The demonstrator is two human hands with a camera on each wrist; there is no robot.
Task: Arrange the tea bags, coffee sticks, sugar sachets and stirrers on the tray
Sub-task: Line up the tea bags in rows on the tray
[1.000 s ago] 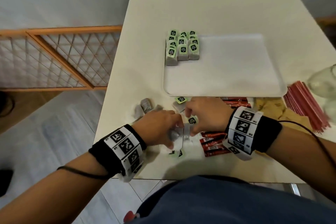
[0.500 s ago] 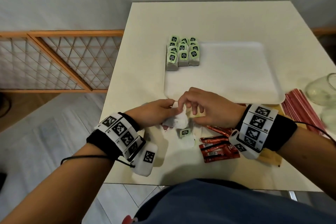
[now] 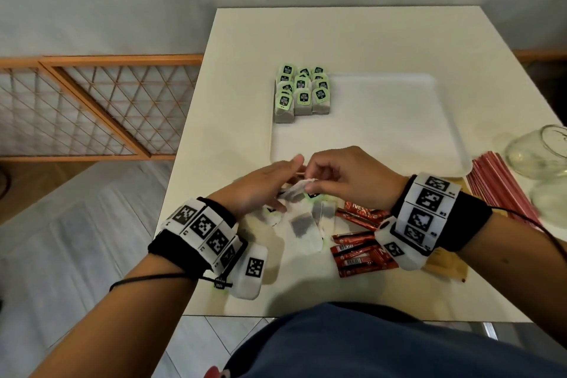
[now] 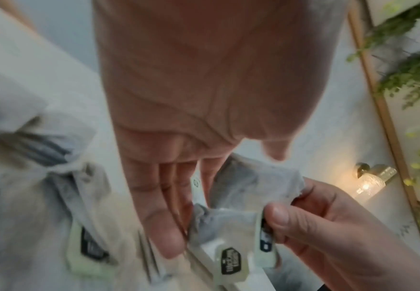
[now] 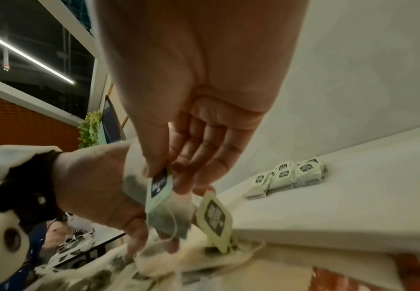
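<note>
My right hand (image 3: pixel 310 182) pinches a tea bag (image 3: pixel 296 190) by its green tag, just in front of the white tray (image 3: pixel 399 138). In the right wrist view the thumb and fingers (image 5: pixel 169 177) clamp the tag, and the bag (image 5: pixel 169 218) hangs below. My left hand (image 3: pixel 282 175) reaches in with straight fingers (image 4: pixel 169 216) that touch the same bag (image 4: pixel 228 218); its thumb stands apart. Several tea bags (image 3: pixel 302 95) stand in rows in the tray's far left corner. Loose tea bags (image 3: pixel 302 230) lie on the table under my hands.
Red coffee sticks (image 3: pixel 359 252) lie near the front edge, with brown sugar sachets (image 3: pixel 448 264) partly under my right wrist. Red stirrers (image 3: pixel 497 190) and a glass jar (image 3: pixel 540 150) are at the right. A wooden lattice rail (image 3: pixel 92 107) runs along the table's left.
Both hands have risen from the loose pile towards the tray's near edge with one tea bag. My left fingers have straightened out.
</note>
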